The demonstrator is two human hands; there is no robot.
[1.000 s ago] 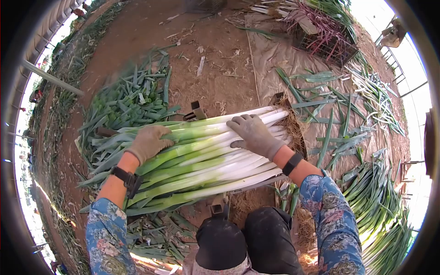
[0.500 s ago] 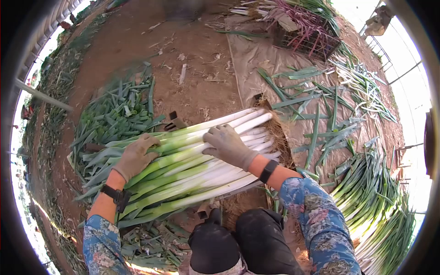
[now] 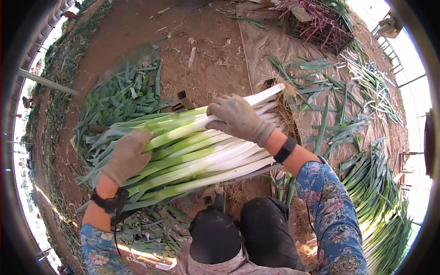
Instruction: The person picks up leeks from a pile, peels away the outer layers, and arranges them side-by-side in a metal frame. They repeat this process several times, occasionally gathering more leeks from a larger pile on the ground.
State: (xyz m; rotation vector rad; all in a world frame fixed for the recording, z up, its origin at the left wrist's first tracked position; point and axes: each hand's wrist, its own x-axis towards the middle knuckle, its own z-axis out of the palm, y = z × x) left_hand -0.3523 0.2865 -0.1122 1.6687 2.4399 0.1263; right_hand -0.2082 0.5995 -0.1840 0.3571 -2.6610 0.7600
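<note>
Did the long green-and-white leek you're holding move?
Yes, the leek moved up in view, its root end nearly level with the nearest brown metal post.

Here one head-worn camera faces forward and down over the knees, close to both hands.

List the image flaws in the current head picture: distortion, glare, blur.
Head view: strong fisheye curvature, black corners; head view: glare washes out both side edges; head view: a hazy smear softens the top of the cut-leaf pile; head view: the left hand looks slightly soft, the leeks fairly sharp.
</note>
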